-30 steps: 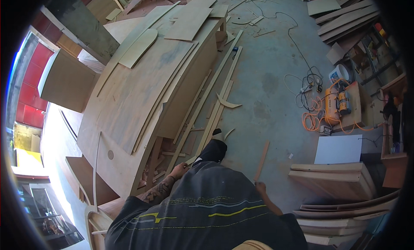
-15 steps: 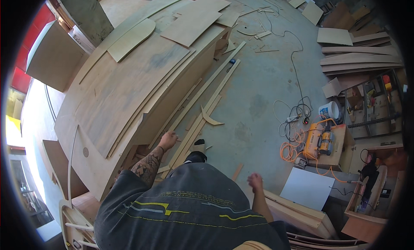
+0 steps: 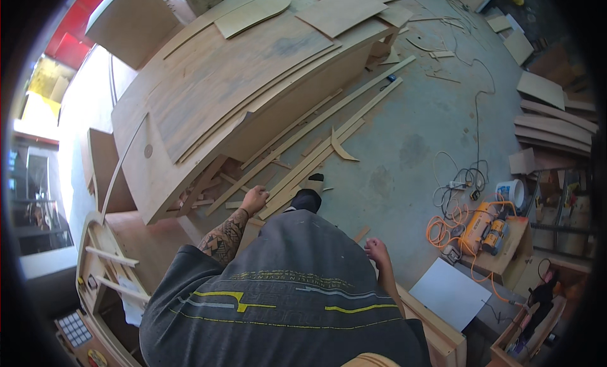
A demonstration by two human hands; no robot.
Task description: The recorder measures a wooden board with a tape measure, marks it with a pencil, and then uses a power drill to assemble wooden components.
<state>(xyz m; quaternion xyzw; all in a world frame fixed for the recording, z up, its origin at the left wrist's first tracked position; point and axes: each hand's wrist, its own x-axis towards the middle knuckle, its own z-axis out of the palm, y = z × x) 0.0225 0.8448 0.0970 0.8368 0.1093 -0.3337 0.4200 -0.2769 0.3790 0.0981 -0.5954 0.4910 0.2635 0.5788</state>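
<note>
My left hand [image 3: 255, 200], on a tattooed forearm, hangs in front of me with its fingers curled. Whatever it may hold is too small to make out. In the picture it is nearest to long wooden strips [image 3: 308, 166] lying on the floor. A curved wooden offcut [image 3: 342, 150] rests by those strips. My right hand [image 3: 377, 250] is at my right side, fingers folded in, and nothing shows in it. Left of the strips stands a large curved plywood structure [image 3: 190, 114], with a rounded panel [image 3: 255, 14] and a flat sheet [image 3: 341, 14] on top.
An orange and black machine [image 3: 484, 231] sits on a wooden box at right, with an orange hose and cables around it. Near it are a white bucket [image 3: 511, 193] and a white panel [image 3: 447, 295]. Stacked curved boards [image 3: 550, 134] lie far right. A curved wooden frame [image 3: 95, 247] stands left.
The view has turned left and moved, so the plywood structure and strips sit farther right and higher. The curved frame at left shows more fully. Both hands stay curled.
</note>
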